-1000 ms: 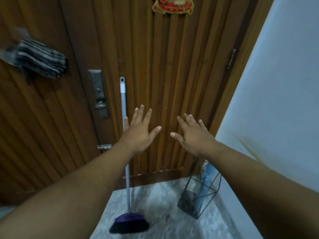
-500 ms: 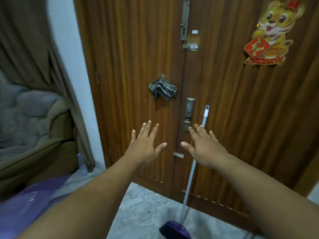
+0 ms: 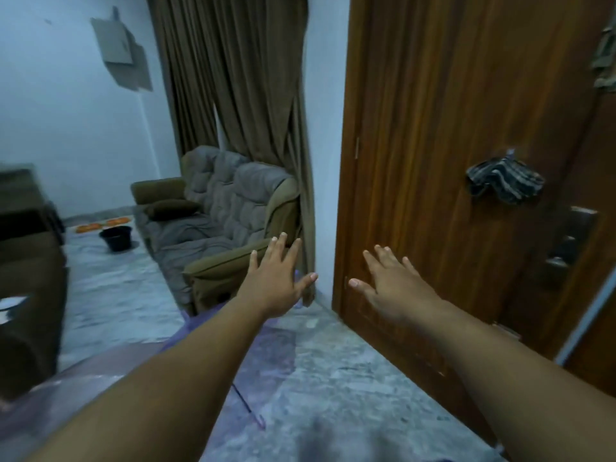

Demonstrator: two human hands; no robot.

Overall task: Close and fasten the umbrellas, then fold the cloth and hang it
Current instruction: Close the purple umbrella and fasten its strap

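I hold my left hand (image 3: 278, 281) and my right hand (image 3: 393, 288) out in the air, fingers spread, holding nothing. The landmark is the wooden door (image 3: 450, 161). The striped cloth (image 3: 505, 180) hangs on this door, above the lock plate (image 3: 573, 241). A purple umbrella (image 3: 266, 355) lies open on the floor, left of the door, under my left arm. The sofa (image 3: 226, 211) stands further left.

Striped cloth on the door, purple umbrella on the floor

A dark cloth (image 3: 506, 180) with pale stripes hangs bunched from a hook at the right of the frame; an open translucent purple umbrella (image 3: 260, 355) lies spread across the marbled floor at lower left, partly behind the forearms.
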